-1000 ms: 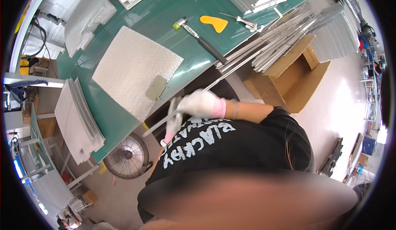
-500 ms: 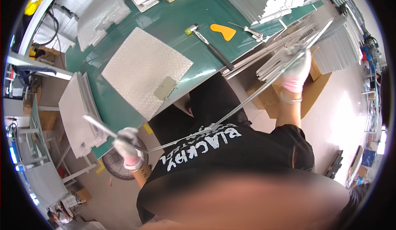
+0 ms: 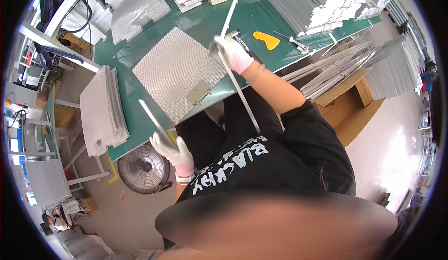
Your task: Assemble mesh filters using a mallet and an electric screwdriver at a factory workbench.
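Note:
My right hand (image 3: 233, 55), in a white glove with a pink cuff, grips a long thin light-grey metal strip (image 3: 241, 99). The strip slants across the table's front edge, one end raised beyond the hand and the other near my shirt. My left hand (image 3: 171, 153), gloved alike, has its fingers and thumb spread. Another straight length of strip (image 3: 151, 116) passes through the gap between them; whether it joins the right one is hidden. Left of my right hand, a silvery honeycomb-textured panel (image 3: 172, 68) lies on the green table (image 3: 126, 73), bearing a small grey-green plate (image 3: 199, 92).
A mallet (image 3: 247, 50) lies partly behind my right hand. Beyond it are a yellow scraper (image 3: 267, 40) and a thin-shafted tool (image 3: 297, 43). Panels (image 3: 100, 108) stand at the left edge. Loose strips (image 3: 326, 71) and a cardboard box (image 3: 350, 115) are right; a fan (image 3: 143, 166) is below.
My right hand has swung left with the strip, from beside the loose strips to over the table's front edge. My left hand has moved slightly right and up, its fingers opening.

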Available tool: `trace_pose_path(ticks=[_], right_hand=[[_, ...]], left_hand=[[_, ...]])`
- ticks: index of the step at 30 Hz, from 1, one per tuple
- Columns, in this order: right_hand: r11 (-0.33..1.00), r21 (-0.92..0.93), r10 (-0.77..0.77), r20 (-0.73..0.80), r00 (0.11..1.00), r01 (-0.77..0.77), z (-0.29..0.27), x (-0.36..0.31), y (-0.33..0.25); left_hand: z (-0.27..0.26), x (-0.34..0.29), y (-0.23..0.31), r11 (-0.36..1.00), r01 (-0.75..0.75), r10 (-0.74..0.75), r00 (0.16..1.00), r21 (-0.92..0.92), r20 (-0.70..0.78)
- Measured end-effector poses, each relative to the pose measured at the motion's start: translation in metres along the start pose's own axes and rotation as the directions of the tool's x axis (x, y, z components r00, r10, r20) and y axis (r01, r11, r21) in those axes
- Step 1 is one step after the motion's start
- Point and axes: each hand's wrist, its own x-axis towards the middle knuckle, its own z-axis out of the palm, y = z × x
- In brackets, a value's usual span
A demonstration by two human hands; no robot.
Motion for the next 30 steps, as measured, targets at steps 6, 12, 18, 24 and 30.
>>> trace_pose_path(ticks=[6,12,18,24,30], right_hand=[[0.537,-0.843,0.031,0.048,0.998,0.024,0.011,-0.096,0.017],[0.272,-0.911,-0.339,0.212,0.917,0.311,0.014,-0.169,0.044],[0.918,-0.39,0.107,0.077,0.991,-0.069,0.015,-0.148,0.048],[0.97,-0.137,0.217,0.09,0.972,-0.203,0.009,-0.13,0.052],[0.979,-0.11,0.181,0.097,0.979,-0.171,0.005,-0.128,0.053]], left_hand=[[0.062,-0.039,0.033,-0.538,0.825,-0.029,0.185,-0.171,0.982],[0.104,-0.012,0.073,-0.251,0.738,0.059,0.658,-0.626,0.751],[0.174,0.072,0.052,-0.328,0.708,0.033,0.67,-0.625,0.742],[0.193,0.101,0.057,-0.575,0.616,-0.073,0.617,-0.539,0.783],[0.208,0.102,0.065,-0.678,0.576,-0.083,0.556,-0.456,0.827]])
